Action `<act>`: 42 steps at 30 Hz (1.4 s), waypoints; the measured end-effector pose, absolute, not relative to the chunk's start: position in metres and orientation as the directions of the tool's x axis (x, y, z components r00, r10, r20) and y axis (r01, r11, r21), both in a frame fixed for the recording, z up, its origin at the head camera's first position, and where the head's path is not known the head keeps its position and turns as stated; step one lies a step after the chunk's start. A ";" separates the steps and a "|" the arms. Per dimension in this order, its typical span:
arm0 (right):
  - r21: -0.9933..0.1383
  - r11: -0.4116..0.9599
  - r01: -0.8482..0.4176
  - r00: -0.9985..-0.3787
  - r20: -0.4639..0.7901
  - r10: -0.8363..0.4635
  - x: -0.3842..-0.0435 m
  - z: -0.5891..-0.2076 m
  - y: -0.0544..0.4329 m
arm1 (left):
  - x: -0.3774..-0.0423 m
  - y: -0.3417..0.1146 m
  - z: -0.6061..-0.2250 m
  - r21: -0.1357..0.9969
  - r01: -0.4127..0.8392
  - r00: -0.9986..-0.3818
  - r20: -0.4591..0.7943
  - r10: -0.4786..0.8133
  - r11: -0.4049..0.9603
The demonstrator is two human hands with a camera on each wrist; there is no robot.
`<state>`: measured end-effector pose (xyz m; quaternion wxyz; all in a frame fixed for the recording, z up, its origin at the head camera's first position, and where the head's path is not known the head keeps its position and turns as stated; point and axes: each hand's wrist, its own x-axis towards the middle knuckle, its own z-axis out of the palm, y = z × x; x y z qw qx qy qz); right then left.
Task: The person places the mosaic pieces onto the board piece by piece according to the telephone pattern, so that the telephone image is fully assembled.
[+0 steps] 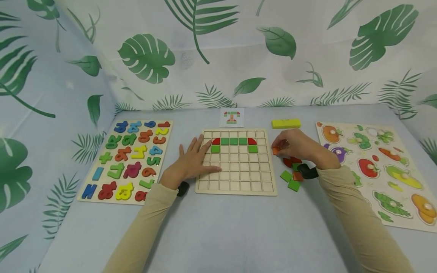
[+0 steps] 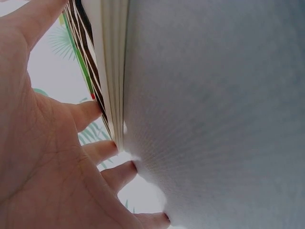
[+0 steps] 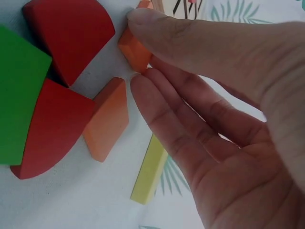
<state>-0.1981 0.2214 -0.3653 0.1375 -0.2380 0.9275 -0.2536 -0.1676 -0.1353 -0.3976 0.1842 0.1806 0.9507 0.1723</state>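
My right hand point(image 1: 297, 146) pinches an orange square tile point(image 3: 136, 50) between thumb and fingertips, just off the right edge of the wooden grid board point(image 1: 235, 192). Below that hand lies a loose group of red quarter-round point(image 3: 71, 33), green point(image 1: 286, 175) and orange point(image 3: 107, 124) tiles, partly hidden by the wrist in the head view. Fingers spread, my left hand point(image 1: 189, 161) rests across the board's left edge. On the board, three green tiles point(image 1: 233, 141) run between two red quarter-rounds point(image 1: 252, 141), and a green tile point(image 1: 216, 148) sits below each red one.
Behind the board lies a pattern card point(image 1: 231, 117), with a yellow block point(image 1: 286, 123) to its right. A number puzzle board point(image 1: 170, 129) is at the left, and a vegetable puzzle board point(image 1: 346, 131) at the right, near the right forearm. Leaf-print cloth hangs behind.
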 end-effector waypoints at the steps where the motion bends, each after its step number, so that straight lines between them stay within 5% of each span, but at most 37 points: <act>1: -0.535 0.759 -0.371 -0.849 -0.136 -0.510 -0.198 -0.365 0.222 | -0.168 -0.135 -0.398 0.394 0.280 -0.867 -0.288 0.407 0.875; 26: -0.534 0.697 -0.478 -0.829 0.014 -0.559 -0.197 -0.356 0.213 | -0.170 -0.134 -0.398 0.363 0.281 -0.864 -0.308 0.399 0.888; 35: -0.545 0.540 -0.642 -0.729 0.214 -0.650 -0.204 -0.355 0.188 | -0.169 -0.134 -0.398 0.360 0.285 -0.865 -0.303 0.400 0.888; 42: -0.554 0.489 -0.674 -0.688 0.229 -0.689 -0.211 -0.355 0.160 | -0.170 -0.134 -0.398 0.381 0.278 -0.862 -0.306 0.404 0.882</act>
